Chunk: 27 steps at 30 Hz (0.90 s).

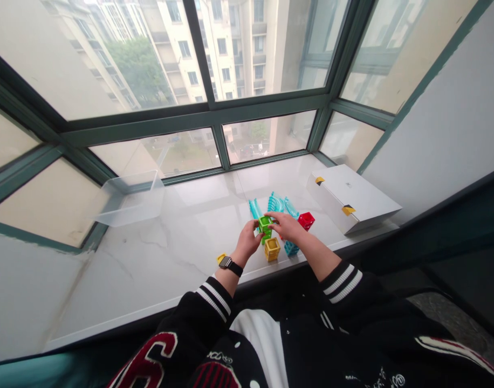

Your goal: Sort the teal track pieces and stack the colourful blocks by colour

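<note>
The green block point(265, 224) is near the middle of the frame, a bit low and to the right, at the white ledge point(182, 226). 2 hands have hold of it: the left hand point(248, 240) pinches its left side, thumb and fingers bent and only part open, and the right hand point(286, 225) curls over from the right with its fingertips at the top. I cannot tell how hard they squeeze. If 1 hand pushes more than the other, the block might tip or slip out. The right arm point(320, 254) is near the blue block point(291, 248) and the red block point(306, 220), so a low swing could knock them. A slip could also bump the yellow block point(272, 250) just below in the frame. The green block looks taller than wide; its long axis runs nearly upright, and its open top points up toward the camera. I cannot tell if its bottom touches the ledge.
</note>
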{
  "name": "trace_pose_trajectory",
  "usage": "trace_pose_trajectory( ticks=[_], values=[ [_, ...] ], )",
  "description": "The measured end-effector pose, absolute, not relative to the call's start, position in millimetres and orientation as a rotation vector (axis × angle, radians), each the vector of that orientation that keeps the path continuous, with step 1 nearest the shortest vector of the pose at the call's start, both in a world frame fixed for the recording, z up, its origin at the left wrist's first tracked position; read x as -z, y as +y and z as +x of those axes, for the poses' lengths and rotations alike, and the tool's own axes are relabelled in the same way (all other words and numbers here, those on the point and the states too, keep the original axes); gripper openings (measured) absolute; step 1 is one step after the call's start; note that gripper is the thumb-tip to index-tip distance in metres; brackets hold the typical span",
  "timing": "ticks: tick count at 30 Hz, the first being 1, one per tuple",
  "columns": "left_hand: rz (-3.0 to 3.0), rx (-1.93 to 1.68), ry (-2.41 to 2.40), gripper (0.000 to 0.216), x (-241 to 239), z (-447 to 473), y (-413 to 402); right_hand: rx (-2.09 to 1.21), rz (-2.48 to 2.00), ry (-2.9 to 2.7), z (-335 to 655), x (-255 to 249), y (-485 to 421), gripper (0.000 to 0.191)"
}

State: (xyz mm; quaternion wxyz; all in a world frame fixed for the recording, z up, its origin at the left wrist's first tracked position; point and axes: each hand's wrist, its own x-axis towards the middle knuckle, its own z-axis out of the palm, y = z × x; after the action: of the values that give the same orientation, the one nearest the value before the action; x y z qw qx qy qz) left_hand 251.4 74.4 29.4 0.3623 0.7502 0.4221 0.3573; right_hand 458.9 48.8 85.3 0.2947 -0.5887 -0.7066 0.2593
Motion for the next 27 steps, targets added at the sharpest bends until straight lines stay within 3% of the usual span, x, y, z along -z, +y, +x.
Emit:
trace_pose_trajectory(
  ticks=[7,13,20,27],
  values=[
    [1.958,-0.933,1.098,0.063,-24,220,68,-0.673,-1.622,-1.916,459,-93,47,0.05],
    [1.845,-0.963,1.305,0.052,-11,139,49,-0.667,-1.625,-1.911,462,-89,46,0.052],
    [1.703,-0.835,1.567,0.057,30,65,16,-0.6,-1.576,-1.917,464,-92,38,0.07],
    [1.737,-0.78,1.583,0.06,42,69,2,-0.384,-1.443,-1.906,456,-111,20,0.054]
  ],
)
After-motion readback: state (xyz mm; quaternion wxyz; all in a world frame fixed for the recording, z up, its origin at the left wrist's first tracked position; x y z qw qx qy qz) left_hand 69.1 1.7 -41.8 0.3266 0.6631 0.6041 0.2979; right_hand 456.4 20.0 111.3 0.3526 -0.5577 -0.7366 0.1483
